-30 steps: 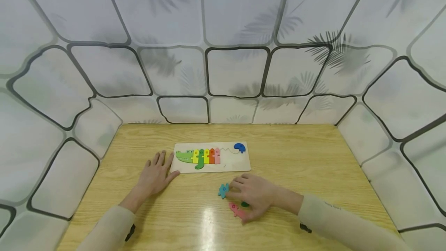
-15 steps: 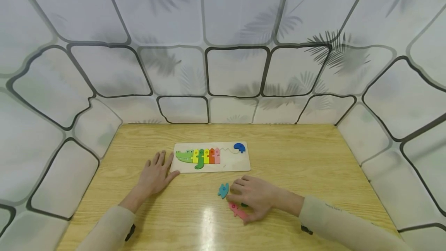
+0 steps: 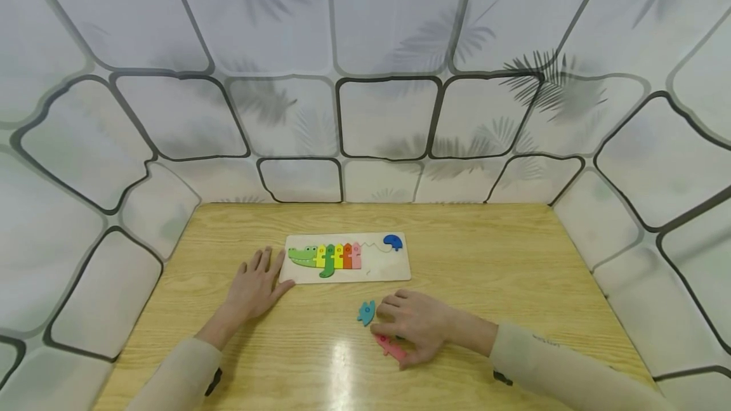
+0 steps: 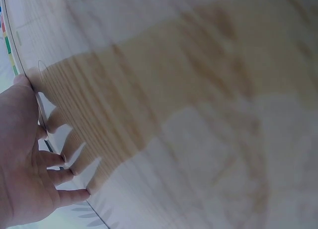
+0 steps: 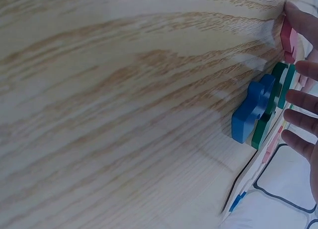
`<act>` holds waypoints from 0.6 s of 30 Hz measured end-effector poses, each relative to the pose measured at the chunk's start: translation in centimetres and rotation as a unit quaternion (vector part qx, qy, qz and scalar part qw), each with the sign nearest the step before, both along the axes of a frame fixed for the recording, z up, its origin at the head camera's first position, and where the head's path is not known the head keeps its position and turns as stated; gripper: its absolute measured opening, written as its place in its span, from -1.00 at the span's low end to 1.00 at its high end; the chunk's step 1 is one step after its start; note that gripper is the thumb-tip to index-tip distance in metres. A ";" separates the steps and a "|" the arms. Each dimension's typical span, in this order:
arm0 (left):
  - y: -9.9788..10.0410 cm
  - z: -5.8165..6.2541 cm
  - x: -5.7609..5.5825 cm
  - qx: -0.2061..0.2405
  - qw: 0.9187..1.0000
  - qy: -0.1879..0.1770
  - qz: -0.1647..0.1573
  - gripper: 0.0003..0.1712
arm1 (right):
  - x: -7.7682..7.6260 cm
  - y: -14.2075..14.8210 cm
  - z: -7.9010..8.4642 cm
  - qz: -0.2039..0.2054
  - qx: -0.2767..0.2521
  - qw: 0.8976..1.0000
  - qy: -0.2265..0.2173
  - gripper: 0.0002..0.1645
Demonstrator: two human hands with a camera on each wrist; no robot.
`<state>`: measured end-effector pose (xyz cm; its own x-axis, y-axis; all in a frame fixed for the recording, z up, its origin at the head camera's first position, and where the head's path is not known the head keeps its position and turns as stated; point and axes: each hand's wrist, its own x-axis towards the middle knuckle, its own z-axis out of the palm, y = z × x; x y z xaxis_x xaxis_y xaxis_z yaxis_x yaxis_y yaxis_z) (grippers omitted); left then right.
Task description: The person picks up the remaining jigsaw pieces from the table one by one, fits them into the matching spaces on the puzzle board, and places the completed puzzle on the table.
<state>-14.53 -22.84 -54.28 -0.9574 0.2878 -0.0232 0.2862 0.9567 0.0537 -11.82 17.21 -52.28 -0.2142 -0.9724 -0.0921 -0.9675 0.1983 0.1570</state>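
A wooden crocodile puzzle board lies on the table, with a green head, several coloured body pieces and a dark blue piece set on it. My left hand rests flat at the board's left edge, fingers spread, thumb at its lower corner. My right hand is over the loose pieces; its thumb and index finger are at the two ends of a pink puzzle piece. Beside the fingertips lies a light blue piece. In the right wrist view, a blue piece and green pieces show under the hand.
The wood-grain table is enclosed at the back and sides by pale walls with a dark stone-outline pattern. Light glares off the tabletop in front of the board.
My right hand has drawn slightly toward me, its index finger moving from beside the light blue piece to the pink piece's upper end. My left hand and the board have stayed put.
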 end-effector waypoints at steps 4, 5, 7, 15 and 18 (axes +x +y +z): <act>0.0 0.2 0.1 -0.006 1.000 0.003 0.000 -0.08 | 0.0 0.0 -0.1 -0.001 0.002 1.000 0.002 -0.09; 0.0 0.2 0.1 -0.007 1.000 0.003 0.001 -0.09 | 0.0 0.0 -0.2 -0.002 0.002 1.000 0.001 -0.09; 0.0 0.3 0.2 -0.008 1.000 0.003 0.001 -0.09 | 0.0 0.0 -0.2 -0.003 0.003 1.000 -0.001 -0.10; 0.1 0.4 0.3 -0.003 1.000 0.000 0.003 -0.09 | 0.0 -0.1 -0.2 -0.009 0.007 1.000 -0.008 -0.11; 0.1 0.4 0.3 -0.004 1.000 -0.001 0.003 -0.09 | 0.0 -0.1 -0.2 -0.011 0.011 1.000 -0.011 -0.11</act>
